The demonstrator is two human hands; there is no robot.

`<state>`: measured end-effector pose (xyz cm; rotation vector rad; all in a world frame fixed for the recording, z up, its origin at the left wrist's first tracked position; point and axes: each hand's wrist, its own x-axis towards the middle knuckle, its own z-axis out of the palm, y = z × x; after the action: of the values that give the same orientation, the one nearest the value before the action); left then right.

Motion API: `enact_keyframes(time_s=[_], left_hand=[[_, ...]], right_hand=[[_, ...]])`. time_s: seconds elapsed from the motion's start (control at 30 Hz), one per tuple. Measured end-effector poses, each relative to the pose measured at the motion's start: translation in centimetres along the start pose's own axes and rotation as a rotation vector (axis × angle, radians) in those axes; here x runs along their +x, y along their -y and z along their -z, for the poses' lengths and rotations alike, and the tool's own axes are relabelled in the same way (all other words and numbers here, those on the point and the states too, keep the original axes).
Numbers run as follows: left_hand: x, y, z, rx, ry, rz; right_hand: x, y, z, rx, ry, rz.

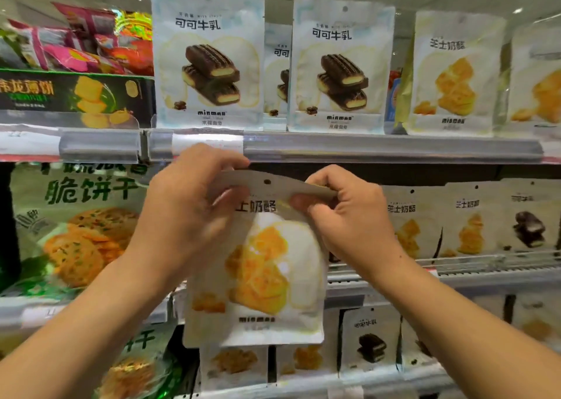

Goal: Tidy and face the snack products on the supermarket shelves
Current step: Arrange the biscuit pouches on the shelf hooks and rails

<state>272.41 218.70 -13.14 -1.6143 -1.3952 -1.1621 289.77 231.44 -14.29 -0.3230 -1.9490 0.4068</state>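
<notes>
Head camera looks at supermarket shelves, where I hold a white pouch printed with yellow cheese biscuits [267, 265] up in front of the middle shelf. My left hand [185, 204] grips its top left corner, fingers curled over the edge; my right hand [343, 213] pinches the top right corner between thumb and fingers. The pouch hangs upright, label facing me, its top edge just below the clear price rail of the upper shelf [364, 148]. On that upper shelf stand two white pouches showing chocolate biscuits [208, 61], with a yellow-printed white pouch [452, 74] to their right. Large green cracker bags [73, 225] fill the middle shelf to my left.
</notes>
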Motion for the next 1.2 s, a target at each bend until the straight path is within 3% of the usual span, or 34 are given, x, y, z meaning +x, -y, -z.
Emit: enact_keyframes(time_s=[0.13, 0.2, 0.37, 0.7, 0.93, 1.2], left_hand=[[-3.8, -3.3, -4.7, -0.724, 0.174, 0.654], [-5.8, -5.3, -7.7, -0.954, 0.359, 0.781], [-7.9, -11.2, -14.4, -1.116, 0.637, 0.751], [-3.9, -25.5, -27.1, -1.111, 0.825, 0.576], [-1.0, -35.1, -35.1, -1.129, 0.862, 0.492], [0.7, -37.3, -41.5, -1.157, 0.833, 0.603]], right_hand=[[-3.9, -0.7, 4.5, -0.105, -0.058, -0.162], [-5.8, -1.6, 7.2, -0.181, -0.065, -0.247], [-9.9, -4.4, 14.6, -0.237, -0.185, -0.438], [-16.6, -11.8, 32.2, -0.258, -0.214, -0.632], [-16.4, -16.9, 44.0, -0.462, 0.026, -0.530], [-12.9, -23.5, 47.5, -0.539, 0.138, -0.486]])
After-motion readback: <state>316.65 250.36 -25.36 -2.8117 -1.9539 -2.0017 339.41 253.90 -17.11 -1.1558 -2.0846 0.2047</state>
